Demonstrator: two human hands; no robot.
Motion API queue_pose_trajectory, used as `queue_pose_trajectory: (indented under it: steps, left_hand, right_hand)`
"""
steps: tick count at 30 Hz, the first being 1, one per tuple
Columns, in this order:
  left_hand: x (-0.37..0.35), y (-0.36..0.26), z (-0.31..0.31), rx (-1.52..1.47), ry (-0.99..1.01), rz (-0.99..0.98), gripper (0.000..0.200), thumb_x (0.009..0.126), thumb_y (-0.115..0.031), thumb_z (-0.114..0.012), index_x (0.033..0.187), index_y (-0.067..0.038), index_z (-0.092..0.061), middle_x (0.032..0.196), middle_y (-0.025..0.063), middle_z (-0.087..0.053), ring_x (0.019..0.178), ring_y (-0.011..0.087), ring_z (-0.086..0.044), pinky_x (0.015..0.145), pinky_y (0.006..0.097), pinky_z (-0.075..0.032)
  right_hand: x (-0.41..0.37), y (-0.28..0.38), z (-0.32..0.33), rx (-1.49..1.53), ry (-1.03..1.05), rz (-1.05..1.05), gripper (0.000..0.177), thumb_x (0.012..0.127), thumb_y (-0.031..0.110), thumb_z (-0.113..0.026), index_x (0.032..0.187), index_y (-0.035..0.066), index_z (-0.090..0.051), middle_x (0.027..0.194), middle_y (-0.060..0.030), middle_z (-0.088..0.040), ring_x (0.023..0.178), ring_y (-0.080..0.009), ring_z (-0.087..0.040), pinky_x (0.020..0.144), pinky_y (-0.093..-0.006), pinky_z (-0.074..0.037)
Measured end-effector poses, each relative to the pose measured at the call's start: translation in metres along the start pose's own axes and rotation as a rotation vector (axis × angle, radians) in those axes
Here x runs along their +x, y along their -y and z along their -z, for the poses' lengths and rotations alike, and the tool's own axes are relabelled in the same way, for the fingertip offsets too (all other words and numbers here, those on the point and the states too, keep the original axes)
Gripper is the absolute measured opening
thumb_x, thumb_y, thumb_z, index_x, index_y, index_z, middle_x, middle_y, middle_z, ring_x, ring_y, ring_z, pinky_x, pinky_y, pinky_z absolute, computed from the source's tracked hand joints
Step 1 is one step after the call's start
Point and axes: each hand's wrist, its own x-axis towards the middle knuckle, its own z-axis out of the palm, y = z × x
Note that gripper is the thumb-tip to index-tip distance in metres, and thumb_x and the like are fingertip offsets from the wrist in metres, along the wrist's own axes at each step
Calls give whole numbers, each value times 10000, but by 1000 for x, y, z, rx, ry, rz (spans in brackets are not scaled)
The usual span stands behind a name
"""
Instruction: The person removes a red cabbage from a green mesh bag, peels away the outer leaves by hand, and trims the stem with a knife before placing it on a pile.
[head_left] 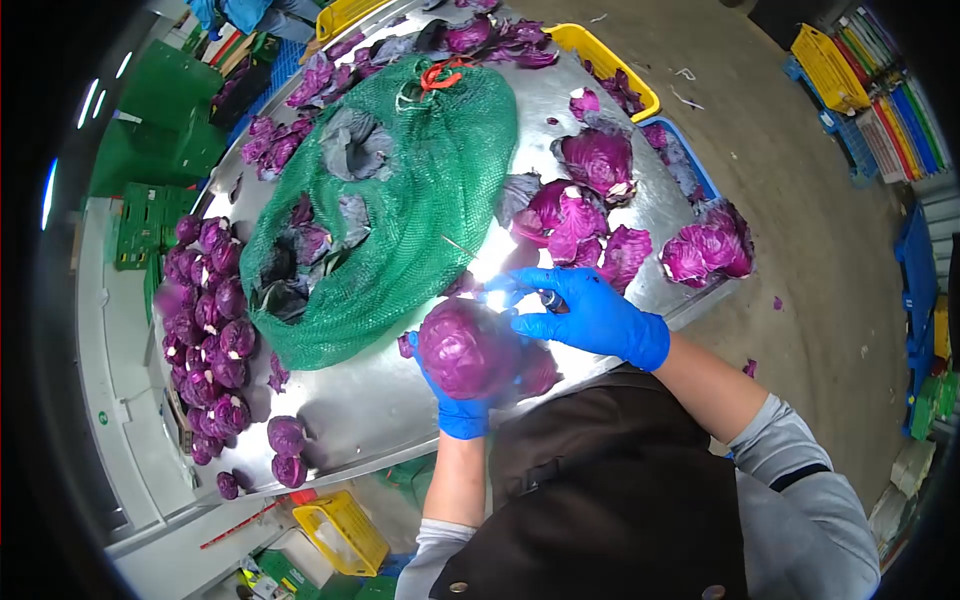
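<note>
head view: left hand (462, 412) cups red cabbage (468, 350) from below, fingers wrapped tight on it, held just over near edge of steel table (380, 410). right hand (590, 318) fisted on knife (548, 298) handle, touching cabbage top; blade lost in glare.

judgement: trim cut in hand. to do it well: blade angled away from left fingers, turn the cabbage not the knife, shallow cuts so only outer leaf goes.

counts: 1 cabbage in hand. 1 green mesh sack (420, 200), more inside, no. unclear. pile (210, 320) at left approx 25+, can't count exact. 3 strays near front edge. 4 yellow crates (345, 530), 1 blue crate (700, 170). loose leaf heaps (590, 215) approx 5 at right.
</note>
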Motion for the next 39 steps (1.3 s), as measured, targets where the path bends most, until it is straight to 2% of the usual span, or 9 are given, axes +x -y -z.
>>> queue_pose_trajectory:
  steps: [4,6,8,10,11,16,21,32,39]
  left_hand:
    - [-5,2,-8,429,5,-294,524,793,-181,-624,1287,-77,-483,1199,116,-549,1063,275,-533,951,411,-417]
    - [-12,1,-9,-665,190,370,475,842,-111,-553,1303,-72,-447,1241,90,-517,1001,224,-538,885,368,-449]
    - [-11,-9,-8,-1626,268,216,470,899,-70,-456,1361,-70,-366,1255,71,-495,971,163,-524,781,307,-479]
    - [-6,-24,-2,80,13,-295,414,941,-261,-478,1313,-88,-420,1142,122,-579,1018,264,-582,815,399,-513]
    - [-4,-33,4,80,13,-296,414,941,-261,-478,1313,-88,-420,1142,122,-579,1018,264,-582,815,399,-513]
    - [5,-76,43,-1877,437,458,766,900,-545,-456,1457,-91,-191,1470,162,-286,1318,303,-342,1010,490,-406]
    - [17,-85,25,-560,-167,-132,1243,522,-377,-879,1470,-42,-147,1481,138,-274,1365,264,-274,1132,392,-191]
    - [22,-57,-28,135,11,235,809,558,-240,-836,1241,-4,-473,1156,166,-499,1079,308,-487,937,400,-409]
    - [25,-50,-40,-109,89,241,764,620,-231,-792,1243,9,-420,1121,132,-466,934,241,-537,799,347,-481]
  right_hand:
    - [-1,-5,-3,8,-16,-32,443,807,212,-717,1215,98,-589,907,17,-649,623,-37,-423,592,-234,-424]
    - [-2,-9,-7,44,-20,-31,453,805,214,-720,1220,95,-584,927,16,-646,641,-37,-425,608,-234,-428]
    - [-1,-6,-10,82,-25,-30,463,804,215,-723,1226,93,-579,946,14,-643,659,-37,-427,625,-234,-431]
    - [1,4,-11,161,49,-29,522,810,218,-720,1280,96,-530,975,23,-637,706,-34,-452,669,-236,-442]
    - [1,3,-14,161,49,-29,522,810,218,-720,1280,96,-530,975,23,-637,706,-34,-452,669,-236,-442]
    - [3,8,-5,362,120,-279,786,808,338,-717,1422,54,-318,1303,-121,-507,1173,-174,-487,993,-339,-413]
    - [-2,-61,3,729,125,-581,443,841,445,-657,1100,108,-530,754,37,-552,469,-11,-464,367,-180,-303]
    - [-23,-62,-15,-623,-65,-295,549,915,452,-494,1311,78,-423,1096,-178,-597,897,-308,-635,750,-421,-503]
    - [-44,-64,-27,-784,-71,-176,663,936,452,-437,1415,28,-262,912,-185,-607,696,-316,-623,579,-424,-485]
